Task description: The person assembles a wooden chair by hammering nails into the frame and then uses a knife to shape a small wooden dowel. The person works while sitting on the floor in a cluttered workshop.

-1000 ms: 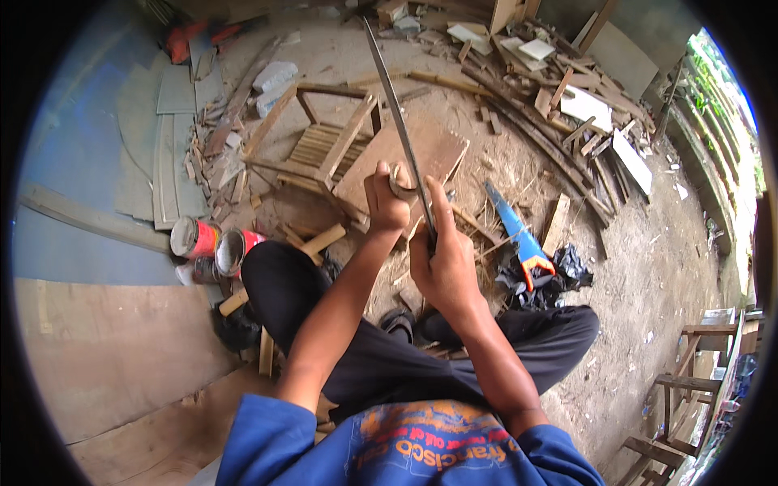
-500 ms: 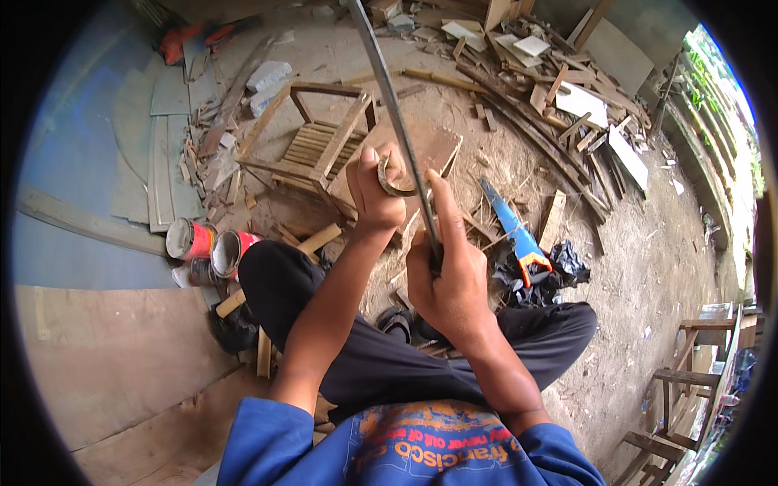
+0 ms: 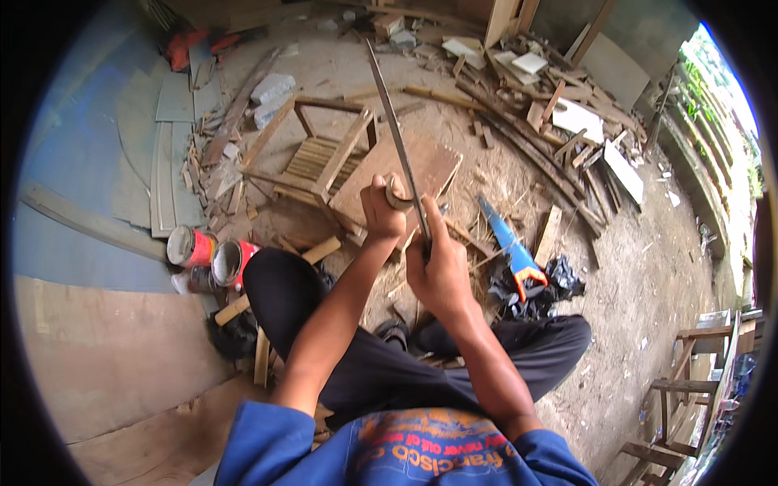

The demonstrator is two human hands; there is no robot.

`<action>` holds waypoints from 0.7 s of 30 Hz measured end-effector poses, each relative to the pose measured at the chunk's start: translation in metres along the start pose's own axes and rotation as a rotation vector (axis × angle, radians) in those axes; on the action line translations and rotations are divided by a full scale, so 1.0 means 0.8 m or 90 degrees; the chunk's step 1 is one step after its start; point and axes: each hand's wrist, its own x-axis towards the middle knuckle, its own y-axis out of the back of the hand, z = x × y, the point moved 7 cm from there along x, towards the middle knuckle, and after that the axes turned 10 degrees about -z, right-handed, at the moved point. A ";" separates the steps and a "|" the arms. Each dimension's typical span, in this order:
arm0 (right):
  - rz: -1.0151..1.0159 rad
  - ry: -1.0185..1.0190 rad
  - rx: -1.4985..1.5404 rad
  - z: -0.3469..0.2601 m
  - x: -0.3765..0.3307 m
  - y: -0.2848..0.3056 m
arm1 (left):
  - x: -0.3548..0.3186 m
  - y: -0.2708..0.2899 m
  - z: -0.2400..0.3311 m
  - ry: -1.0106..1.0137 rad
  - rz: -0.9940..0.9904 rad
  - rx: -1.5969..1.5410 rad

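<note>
My right hand point(image 3: 442, 275) is closed round the lower end of a long, narrow, dark metal blade point(image 3: 395, 121), its index finger stretched along it. The blade points up and away, tapering to a thin tip. In my left hand point(image 3: 384, 212) is a small curved brown piece point(image 3: 397, 195), ring-like, pinched between thumb and fingers. This piece sits right beside the blade and seems to touch it. Both hands are above a low brown wooden board point(image 3: 433, 166). How the blade's grip end looks is hidden in my right hand.
A wooden frame with slats point(image 3: 332, 154) lies beyond my left hand. A blue handsaw with an orange handle point(image 3: 509, 239) rests by black plastic point(image 3: 559, 279). Red paint cans point(image 3: 190, 245) stand at left, scrap wood point(image 3: 559, 121) is heaped far right, and a wooden rack point(image 3: 685, 385) stands at right.
Both hands have drawn closer together and slightly farther from me. The blade has shifted with them, so its tip now shows. The curved piece is turned differently in my left hand.
</note>
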 end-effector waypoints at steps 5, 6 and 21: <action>0.037 0.053 0.019 -0.004 -0.017 0.004 | 0.000 -0.008 -0.013 -0.041 -0.128 -0.382; 0.038 0.038 0.012 -0.003 -0.017 0.002 | 0.000 -0.011 -0.015 -0.010 -0.149 -0.479; 0.020 -0.028 -0.006 0.038 0.011 -0.008 | -0.002 -0.019 -0.031 0.146 -0.145 -0.224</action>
